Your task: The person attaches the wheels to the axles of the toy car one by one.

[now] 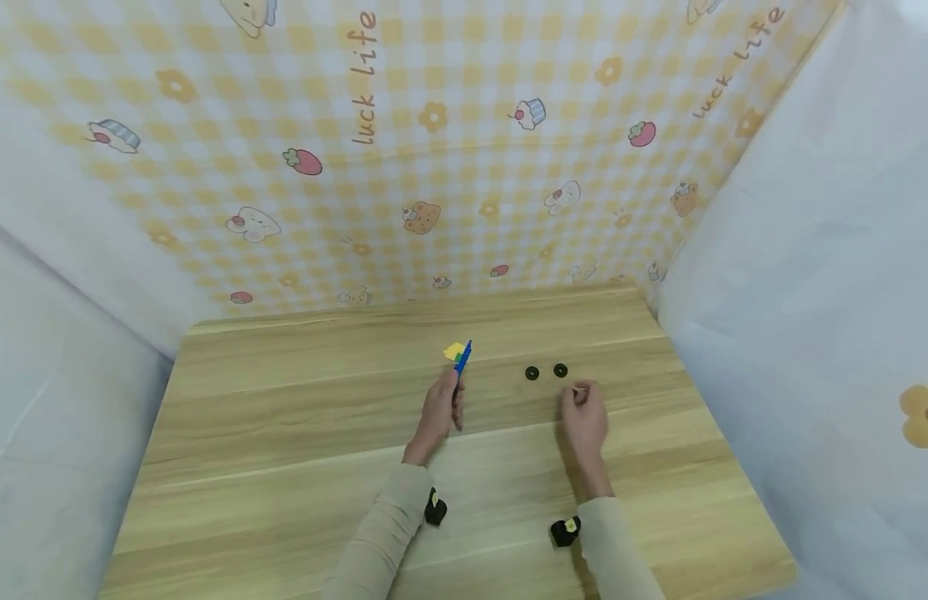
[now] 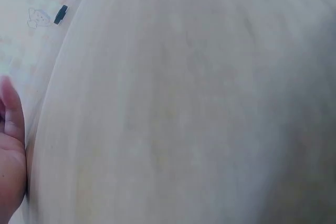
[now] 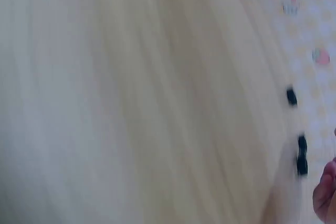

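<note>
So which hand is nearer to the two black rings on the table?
The right hand: it is just on the person's side of the black rings, close to the right one. The left hand is farther off, to their left, holding a blue piece.

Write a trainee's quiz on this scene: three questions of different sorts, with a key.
1. What colour are the two rings on the table?
A red
B black
C white
2. True or false: the rings lie nearer the right hand than the left hand.
3. Which hand holds the blue piece?

Key:
1. B
2. True
3. The left hand
</note>
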Action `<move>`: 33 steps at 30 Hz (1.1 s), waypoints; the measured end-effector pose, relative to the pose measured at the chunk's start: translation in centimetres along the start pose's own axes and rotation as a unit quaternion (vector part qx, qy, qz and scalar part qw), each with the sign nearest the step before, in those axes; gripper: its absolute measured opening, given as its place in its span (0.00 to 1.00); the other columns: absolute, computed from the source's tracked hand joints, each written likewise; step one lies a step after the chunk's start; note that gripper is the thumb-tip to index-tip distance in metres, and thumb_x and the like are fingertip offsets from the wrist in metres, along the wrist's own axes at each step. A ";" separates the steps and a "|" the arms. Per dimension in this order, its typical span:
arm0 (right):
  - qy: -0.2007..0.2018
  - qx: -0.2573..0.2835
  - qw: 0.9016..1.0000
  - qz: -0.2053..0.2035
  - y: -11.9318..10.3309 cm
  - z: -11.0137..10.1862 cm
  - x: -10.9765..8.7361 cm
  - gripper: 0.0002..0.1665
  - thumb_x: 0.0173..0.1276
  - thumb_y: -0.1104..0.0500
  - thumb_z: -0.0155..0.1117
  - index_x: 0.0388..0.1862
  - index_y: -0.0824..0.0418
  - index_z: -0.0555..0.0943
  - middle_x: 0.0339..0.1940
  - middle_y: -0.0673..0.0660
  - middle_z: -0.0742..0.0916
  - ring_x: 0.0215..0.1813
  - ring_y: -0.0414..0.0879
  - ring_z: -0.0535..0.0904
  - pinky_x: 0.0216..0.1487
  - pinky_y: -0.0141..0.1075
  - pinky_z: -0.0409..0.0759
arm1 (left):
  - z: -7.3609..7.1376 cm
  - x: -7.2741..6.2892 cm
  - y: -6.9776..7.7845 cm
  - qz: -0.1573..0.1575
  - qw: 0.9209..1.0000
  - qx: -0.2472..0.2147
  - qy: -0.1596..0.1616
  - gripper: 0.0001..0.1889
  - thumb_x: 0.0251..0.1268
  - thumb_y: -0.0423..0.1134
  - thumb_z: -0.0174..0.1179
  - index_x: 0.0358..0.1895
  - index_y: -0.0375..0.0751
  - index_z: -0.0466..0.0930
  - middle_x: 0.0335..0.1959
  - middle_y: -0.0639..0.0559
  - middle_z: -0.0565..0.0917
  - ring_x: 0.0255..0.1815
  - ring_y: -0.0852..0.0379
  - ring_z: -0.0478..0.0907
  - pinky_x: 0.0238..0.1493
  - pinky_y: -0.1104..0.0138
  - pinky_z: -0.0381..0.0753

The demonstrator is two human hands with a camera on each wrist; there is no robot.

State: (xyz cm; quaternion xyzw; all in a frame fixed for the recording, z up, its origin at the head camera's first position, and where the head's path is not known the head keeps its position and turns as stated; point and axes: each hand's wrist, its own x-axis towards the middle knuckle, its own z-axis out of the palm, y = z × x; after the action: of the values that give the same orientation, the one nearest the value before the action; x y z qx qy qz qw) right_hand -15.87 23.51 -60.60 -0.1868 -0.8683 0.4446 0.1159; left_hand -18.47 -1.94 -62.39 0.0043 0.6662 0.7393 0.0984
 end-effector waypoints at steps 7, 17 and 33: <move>-0.041 -0.100 0.994 0.025 1.6 -1.3 1.1 0.38 0.73 0.47 0.55 0.73 0.66 0.62 0.59 0.69 0.76 0.46 0.59 0.76 0.42 0.48 0.75 | -0.1 0.2 0.0 -0.023 1.000 -0.001 -0.002 0.29 0.80 0.56 0.41 0.57 0.29 0.73 0.31 0.42 0.80 0.24 0.55 0.80 0.27 0.60 0.86; -0.061 -0.134 0.989 0.009 1.5 -0.9 1.2 0.22 0.74 0.53 0.57 0.57 0.69 0.74 0.53 0.68 0.78 0.50 0.62 0.78 0.45 0.52 0.77 | -0.5 -0.4 2.3 -0.030 0.998 -0.048 -0.038 0.22 0.81 0.40 0.40 0.67 0.28 0.60 0.41 0.27 0.80 0.46 0.32 0.83 0.50 0.48 0.84; -0.261 0.285 0.921 0.046 -4.1 8.1 -1.9 0.18 0.75 0.59 0.59 0.60 0.63 0.79 0.57 0.60 0.83 0.48 0.43 0.84 0.54 0.32 0.81 | -0.1 0.1 0.5 -0.002 1.000 -0.031 0.000 0.30 0.77 0.38 0.49 0.78 0.49 0.50 0.48 0.33 0.80 0.35 0.48 0.82 0.37 0.63 0.82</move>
State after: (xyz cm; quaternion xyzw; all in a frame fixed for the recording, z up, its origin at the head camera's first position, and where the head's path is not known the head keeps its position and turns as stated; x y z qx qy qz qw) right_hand -17.99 14.61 -62.04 -0.0631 -0.6946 0.7113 -0.0876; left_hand -18.63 -2.10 -61.89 0.0002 0.6429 0.7594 0.0997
